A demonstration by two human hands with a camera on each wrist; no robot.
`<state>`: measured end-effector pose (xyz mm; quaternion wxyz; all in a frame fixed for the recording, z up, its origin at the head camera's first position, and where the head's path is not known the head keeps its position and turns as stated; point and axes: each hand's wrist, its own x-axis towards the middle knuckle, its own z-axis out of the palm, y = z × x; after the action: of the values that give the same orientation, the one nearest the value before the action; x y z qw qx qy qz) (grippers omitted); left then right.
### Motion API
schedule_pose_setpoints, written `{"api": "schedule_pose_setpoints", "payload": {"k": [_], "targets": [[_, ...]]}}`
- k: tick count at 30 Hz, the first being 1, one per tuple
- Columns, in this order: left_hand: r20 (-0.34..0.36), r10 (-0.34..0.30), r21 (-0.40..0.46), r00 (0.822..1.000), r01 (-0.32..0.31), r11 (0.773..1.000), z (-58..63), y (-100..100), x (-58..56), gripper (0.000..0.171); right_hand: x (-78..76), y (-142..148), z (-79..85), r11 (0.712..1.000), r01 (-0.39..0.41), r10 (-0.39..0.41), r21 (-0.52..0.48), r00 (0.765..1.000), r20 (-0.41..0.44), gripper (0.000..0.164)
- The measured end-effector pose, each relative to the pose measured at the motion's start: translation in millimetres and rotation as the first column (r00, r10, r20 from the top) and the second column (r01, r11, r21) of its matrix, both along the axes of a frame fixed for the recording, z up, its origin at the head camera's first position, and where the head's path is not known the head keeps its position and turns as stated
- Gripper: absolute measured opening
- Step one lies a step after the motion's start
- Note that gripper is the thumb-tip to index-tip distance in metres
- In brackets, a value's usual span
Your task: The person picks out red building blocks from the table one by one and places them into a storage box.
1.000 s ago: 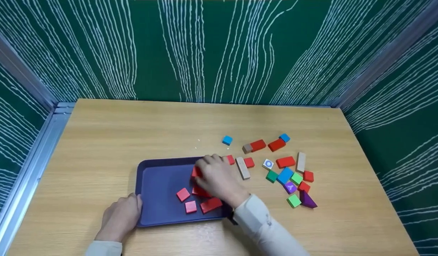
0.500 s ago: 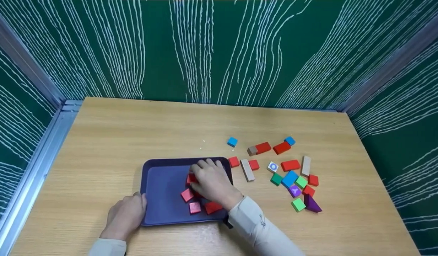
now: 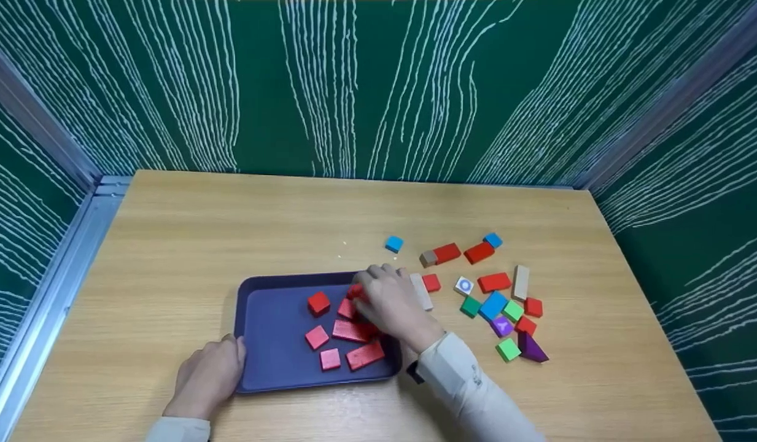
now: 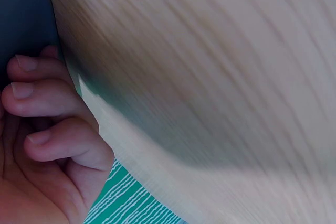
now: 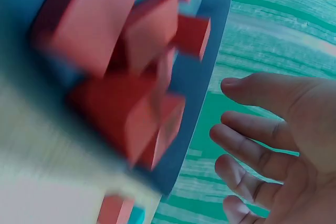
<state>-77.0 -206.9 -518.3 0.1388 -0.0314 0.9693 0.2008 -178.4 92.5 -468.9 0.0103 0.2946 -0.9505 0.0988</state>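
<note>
A green backdrop with white wavy lines (image 3: 255,92) is filling the upper part of the head view and both its sides. Below it, a wooden surface (image 3: 231,215) is spreading across the middle and bottom of the frame. A dark blue tray (image 3: 271,356) is lying on it at lower centre. From the bottom edge, pale sleeves (image 3: 489,399) are reaching in on both sides. The right hand (image 3: 390,301) is hovering over the tray's upper right corner, its fingers spreading apart and holding nothing in the right wrist view. The left hand (image 3: 209,374) is gripping the tray's left side, its fingers curling at the edge.

Inside the tray, toward its right half, two long red blocks (image 3: 364,355) are lying one above the other in the frame, and several red cubes (image 3: 318,304) are sitting around them; the right hand is partly hiding the uppermost pieces.

Right of the tray, two grey bars (image 3: 520,282) are lying well apart, the nearer one partly covered by the right hand. Three red bars (image 3: 494,282) are resting around right of centre, and a purple wedge (image 3: 531,348) is touching a light green cube (image 3: 508,349). Among the smallest pieces, a blue cube (image 3: 394,244) is sitting alone above the tray's right end.
</note>
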Motion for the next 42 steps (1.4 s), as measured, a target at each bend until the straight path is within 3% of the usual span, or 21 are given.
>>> {"api": "schedule_pose_setpoints", "payload": {"k": [4, 12, 17, 23, 28, 33, 42], "targets": [[0.012, 0.007, 0.001, 1.000, -0.007, 1.000, 0.7, -1, 0.2, 0.041, -10.2, 26, -0.1, 0.998, 0.063, -0.063, -0.009, 0.997, 0.034, 0.031], [0.022, -0.001, 0.001, 1.000, 0.001, 1.000, 2.3, 1, 0.0, 0.041, -21.4, 78, -1.8, 0.982, 0.180, -0.179, -0.052, 0.984, 0.023, 0.029], [0.034, -0.001, -0.007, 0.999, 0.002, 1.000, 3.5, 0, 0.6, 0.042, -25.5, 96, -3.3, 0.975, 0.206, -0.206, -0.088, 0.978, 0.017, 0.036], [0.023, -0.003, -0.019, 1.000, 0.003, 1.000, 2.4, 1, 0.6, 0.047, -27.9, 108, -10.8, 0.978, 0.206, -0.206, -0.041, 0.978, -0.003, 0.043], [0.029, 0.002, -0.025, 1.000, -0.001, 1.000, 1.1, 3, 0.3, 0.049, -30.1, 115, -23.2, 0.972, 0.231, -0.233, 0.034, 0.968, 0.097, 0.054], [0.041, 0.012, -0.024, 0.999, -0.011, 1.000, 0.3, 5, 0.7, 0.047, -31.9, 119, -33.0, 0.967, 0.247, -0.254, 0.069, 0.958, 0.136, 0.046], [0.021, 0.011, -0.023, 1.000, -0.011, 1.000, 1.6, 2, -0.2, 0.043, -30.5, 115, -19.2, 0.960, 0.276, -0.278, 0.048, 0.958, 0.065, 0.044]]}}
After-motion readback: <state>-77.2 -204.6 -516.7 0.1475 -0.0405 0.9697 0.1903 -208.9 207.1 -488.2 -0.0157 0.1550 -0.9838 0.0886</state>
